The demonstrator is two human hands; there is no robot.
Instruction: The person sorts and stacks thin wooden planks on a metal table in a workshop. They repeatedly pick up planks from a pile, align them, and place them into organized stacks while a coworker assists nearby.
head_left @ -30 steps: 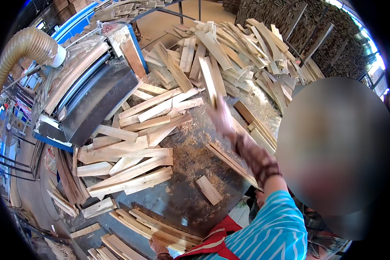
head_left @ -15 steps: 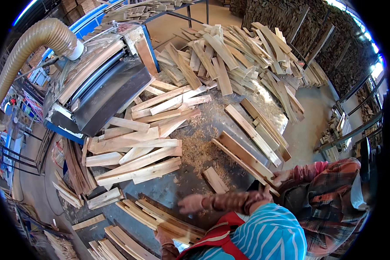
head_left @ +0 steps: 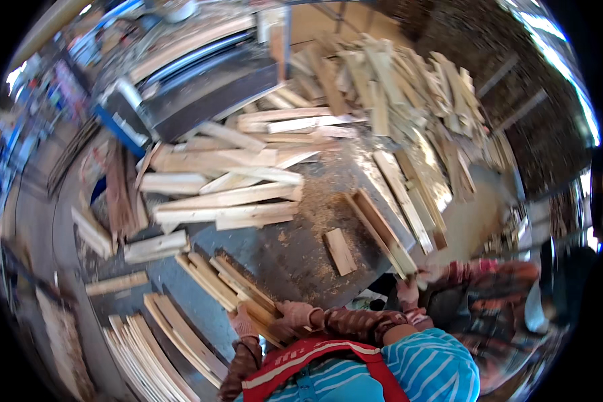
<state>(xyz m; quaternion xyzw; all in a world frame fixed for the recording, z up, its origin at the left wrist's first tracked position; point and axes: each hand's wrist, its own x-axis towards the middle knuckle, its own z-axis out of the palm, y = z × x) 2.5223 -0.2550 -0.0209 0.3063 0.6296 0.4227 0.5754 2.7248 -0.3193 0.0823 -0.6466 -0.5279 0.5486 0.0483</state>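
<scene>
Several narrow wooden slats [head_left: 206,276] lie side by side on the dark metal table [head_left: 295,254], their near ends close to my body. My left hand [head_left: 243,323], in a pale glove, is closed around the near part of these slats. Close beside it my right hand [head_left: 296,313], also gloved, grips the near end of the right-hand slats [head_left: 245,279] in the same group. Motion blur softens both hands, and the fingers' undersides are hidden. Left of my hands rest a pair of long slats [head_left: 177,328] and a row of thinner strips [head_left: 137,355].
A co-worker's hands [head_left: 409,289] hold two boards [head_left: 382,234] at the right. A short block [head_left: 340,252] lies amid sawdust. Loose boards [head_left: 228,201] cover the table before a blue-sided machine [head_left: 214,100]. A big heap of boards [head_left: 395,87] stands at the far side.
My right hand has come from over the table onto the slats beside my left hand. The view has shifted, so the machine now sits higher. The co-worker still holds the boards.
</scene>
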